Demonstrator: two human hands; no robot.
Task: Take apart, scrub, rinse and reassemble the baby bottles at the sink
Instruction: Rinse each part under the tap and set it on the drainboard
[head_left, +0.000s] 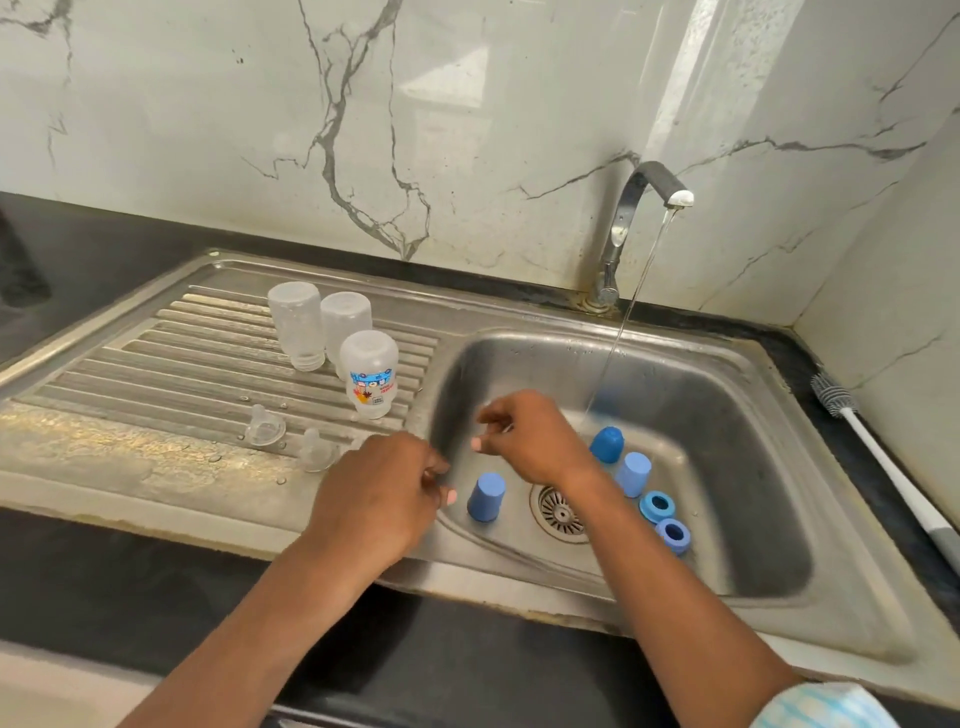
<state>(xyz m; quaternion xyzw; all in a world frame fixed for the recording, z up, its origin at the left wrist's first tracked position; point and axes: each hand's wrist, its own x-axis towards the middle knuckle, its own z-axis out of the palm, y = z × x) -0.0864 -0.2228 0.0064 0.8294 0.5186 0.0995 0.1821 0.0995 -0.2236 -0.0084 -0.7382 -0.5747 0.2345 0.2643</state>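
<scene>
Sink, marble wall, tap running; left hand, right hand: fingers curled, grip unclear

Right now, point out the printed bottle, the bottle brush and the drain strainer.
printed bottle (370, 385): head view, on its colourful label, drainboard side.
bottle brush (891, 466): head view, mid white handle, on the counter right of the sink.
drain strainer (560, 513): head view, centre of the metal grate.
</scene>
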